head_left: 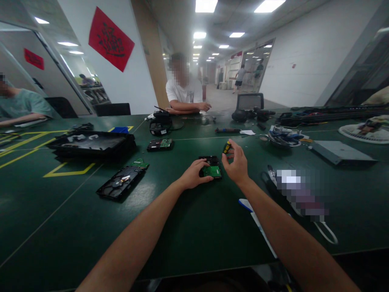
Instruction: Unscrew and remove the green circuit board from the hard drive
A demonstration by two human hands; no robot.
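My left hand (pixel 196 173) grips the left side of a hard drive (pixel 215 172), thumb along the near edge and fingers over the far part. The drive lies on the green table, its green circuit board facing up. Pinched in the fingers of my right hand (pixel 237 163) is a small screwdriver with a yellow and black handle (pixel 226 147), held upright just right of the drive. The shaft and tip of the screwdriver cannot be made out. Left of my hands lie another hard drive (pixel 160 144) and a larger black drive casing (pixel 121 181).
Stacked black trays (pixel 91 145) stand at the left. On the right are a bowl of cables (pixel 284 136), a flat grey metal box (pixel 343 152) and a blurred pouch with a strap. A blue-white tool (pixel 245 204) lies under my right forearm. A person (pixel 184 91) sits opposite.
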